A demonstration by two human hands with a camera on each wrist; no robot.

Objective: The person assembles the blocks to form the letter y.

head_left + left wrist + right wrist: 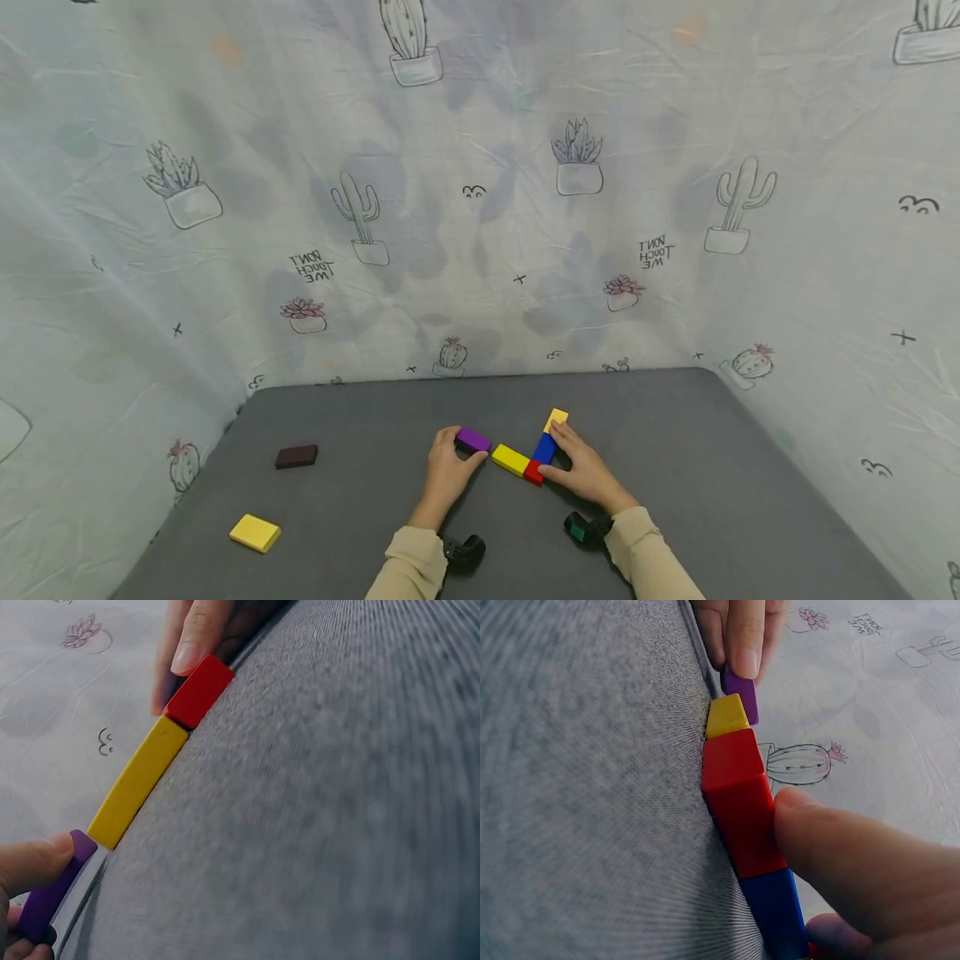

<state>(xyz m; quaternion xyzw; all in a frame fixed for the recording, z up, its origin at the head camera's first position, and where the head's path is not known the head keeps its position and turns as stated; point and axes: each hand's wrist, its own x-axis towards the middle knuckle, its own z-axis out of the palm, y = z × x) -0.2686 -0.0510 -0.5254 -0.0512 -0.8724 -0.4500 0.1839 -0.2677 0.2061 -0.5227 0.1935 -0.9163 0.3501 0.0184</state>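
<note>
A purple block (474,440) is pinched between the thumb and fingers of my left hand (446,471). Its near end lies close to the end of a yellow block (512,460). That yellow block meets a red block (739,802), which forms the corner of a bent row. From the red block, a blue block (545,448) and a pale yellow block (556,418) run away from me. My right hand (588,475) spreads over this side, with its thumb touching the red block and a fingertip resting at the pale yellow one.
A dark brown block (296,457) and another yellow block (255,533) lie on the left of the grey table (360,517). Behind and beside the table hangs a pale curtain (480,233) printed with cacti. Black wrist devices (463,552) sit below both hands.
</note>
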